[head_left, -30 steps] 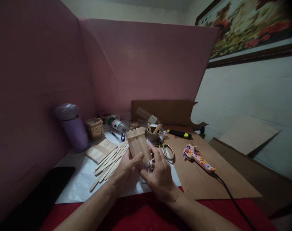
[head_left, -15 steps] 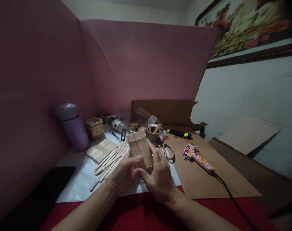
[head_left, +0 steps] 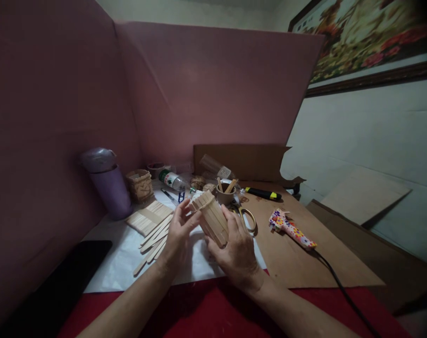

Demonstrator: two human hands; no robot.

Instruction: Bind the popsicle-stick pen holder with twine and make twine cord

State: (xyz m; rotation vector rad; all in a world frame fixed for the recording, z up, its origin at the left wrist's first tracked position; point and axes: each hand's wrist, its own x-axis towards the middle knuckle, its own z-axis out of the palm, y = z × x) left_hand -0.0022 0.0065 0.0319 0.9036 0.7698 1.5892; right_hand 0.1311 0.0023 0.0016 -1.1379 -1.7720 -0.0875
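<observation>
A small cup covered in wooden craft sticks (head_left: 212,217) is tilted to the left above the white paper (head_left: 118,263). My right hand (head_left: 236,249) wraps its lower part from the right. My left hand (head_left: 178,232) touches its upper left rim with thumb and fingertips. Loose craft sticks (head_left: 153,239) lie fanned on the paper just left of my left hand, beside a banded stack of sticks (head_left: 148,217).
A patterned glue gun (head_left: 291,228) with a black cord lies on the brown board (head_left: 305,263) to the right. Gold scissors (head_left: 246,217), a stick-filled cup (head_left: 224,193), a yellow-black cutter (head_left: 262,192), a bottle (head_left: 174,180), a woven basket (head_left: 140,185) and a purple tumbler (head_left: 107,185) surround the paper. A pink screen stands behind.
The stick-covered cup has tipped from nearly upright to leaning left. My left hand has shifted from under it up to its top rim. My right hand keeps its grip.
</observation>
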